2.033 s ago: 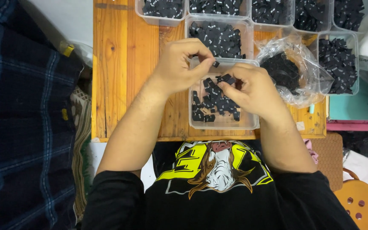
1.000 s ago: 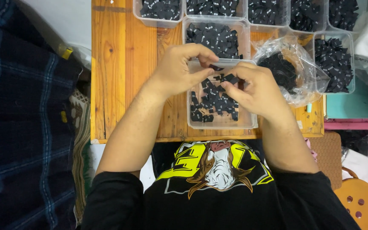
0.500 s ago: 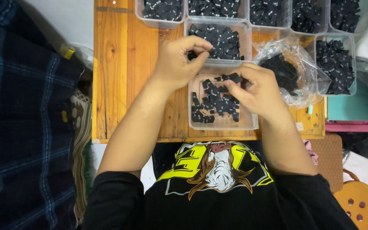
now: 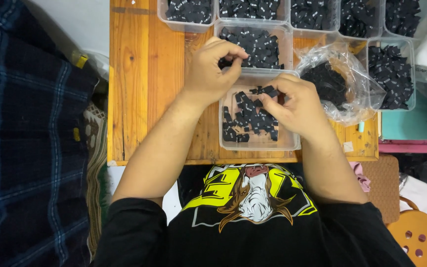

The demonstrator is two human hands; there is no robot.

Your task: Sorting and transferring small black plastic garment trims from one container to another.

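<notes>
My left hand (image 4: 212, 71) hovers over the far left corner of a clear plastic tub (image 4: 258, 142), fingers curled with the tips pinched together over the tub behind it; whether a piece sits between them is hidden. My right hand (image 4: 297, 106) is over the near tub's right side, thumb and fingers pinching small black fabric pieces (image 4: 265, 91). More small black pieces (image 4: 247, 122) lie loose in that tub. Both forearms rest over the wooden table (image 4: 142, 84).
Several clear tubs of black pieces (image 4: 260, 42) line the table's far side. A clear plastic bag of black pieces (image 4: 334, 84) lies to the right. Dark plaid cloth (image 4: 21, 148) lies left; an orange stool (image 4: 418, 237) stands at the lower right.
My left hand has moved from beside the right hand over the near tub up to the tub behind it. My right hand stays over the near tub, still pinching black pieces.
</notes>
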